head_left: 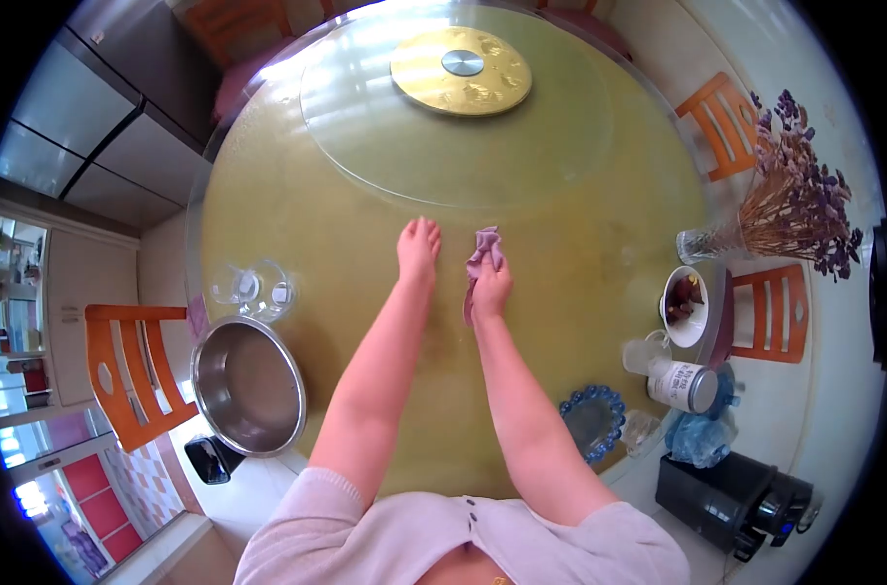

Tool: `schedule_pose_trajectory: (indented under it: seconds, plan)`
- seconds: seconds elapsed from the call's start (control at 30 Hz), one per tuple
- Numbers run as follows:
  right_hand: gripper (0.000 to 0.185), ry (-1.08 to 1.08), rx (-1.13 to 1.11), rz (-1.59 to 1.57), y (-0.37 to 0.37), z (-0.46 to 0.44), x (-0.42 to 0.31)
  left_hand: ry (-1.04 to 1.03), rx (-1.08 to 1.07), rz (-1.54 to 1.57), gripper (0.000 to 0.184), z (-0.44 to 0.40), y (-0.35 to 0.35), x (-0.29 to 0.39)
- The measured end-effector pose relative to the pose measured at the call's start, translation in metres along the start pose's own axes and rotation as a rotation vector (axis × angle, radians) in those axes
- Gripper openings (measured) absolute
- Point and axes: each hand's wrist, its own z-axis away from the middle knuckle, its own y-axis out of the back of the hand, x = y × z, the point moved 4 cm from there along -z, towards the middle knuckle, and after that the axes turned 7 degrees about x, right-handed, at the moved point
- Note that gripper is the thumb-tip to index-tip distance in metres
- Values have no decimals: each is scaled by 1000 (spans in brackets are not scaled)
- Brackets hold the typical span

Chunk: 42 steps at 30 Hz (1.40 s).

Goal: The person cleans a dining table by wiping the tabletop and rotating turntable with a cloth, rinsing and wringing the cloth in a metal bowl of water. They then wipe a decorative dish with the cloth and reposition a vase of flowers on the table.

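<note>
Over the middle of the round table (pixel 560 322), my right hand (pixel 493 291) is closed on a crumpled purple cloth (pixel 484 246). Part of the cloth sticks out beyond the fingers, and a strip hangs down beside the wrist. To its left, my left hand (pixel 420 248) is held with the fingers curled together, and nothing shows in it. A gap separates the two hands. Beyond both lies the glass turntable (pixel 365 146) with its gold centre disc (pixel 414 83).
A large steel pot (pixel 248 387) and clear glassware (pixel 253 289) stand at the left. On the right are a blue-rimmed glass dish (pixel 592 422), a white bowl (pixel 684 307) of dark food, a labelled jar (pixel 679 387) and a vase (pixel 709 244) of dried flowers. Orange chairs (pixel 136 370) surround the table.
</note>
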Motion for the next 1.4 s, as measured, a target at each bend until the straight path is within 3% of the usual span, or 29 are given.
schedule_pose_trajectory:
  seconds: [0.03, 0.17, 0.4, 0.47, 0.57, 0.8, 0.9, 1.13, 1.27, 1.33, 1.4]
  plan:
    - [21, 25, -27, -93, -1, 0, -6, 17, -1, 147, 43, -15, -7, 0]
    - [22, -63, 10, -390, -9, -7, -13, 93, 11, 234, 27, -46, -21, 6]
    - [27, -221, -15, -535, -18, -18, -8, 95, 57, 60, 17, -61, -35, 14]
    - [26, -393, -22, -806, -28, -28, -5, 85, 79, 36, 15, -60, -39, 16]
    - [22, -550, -50, -917, -46, -55, 7, 80, 119, 33, 15, -59, -40, 10]
    - [14, -564, 90, -801, -67, -88, 11, 127, 136, 101, 14, -30, -29, -12]
    - [13, -557, 217, -712, -36, -61, 26, 147, 161, 93, 15, -4, -3, -38]
    - [12, -483, 288, -666, 29, 0, 35, 227, 177, 87, 17, 74, 38, -61]
    - [12, -452, 275, -593, 72, 31, 51, 297, 119, 125, 18, 113, 69, -77]
    - [13, -475, 266, -589, 91, 38, 54, 434, 15, 31, 19, 131, 80, -76]
    - [15, -467, 270, -603, 107, 43, 51, 342, 53, -9, 25, 132, 100, -65]
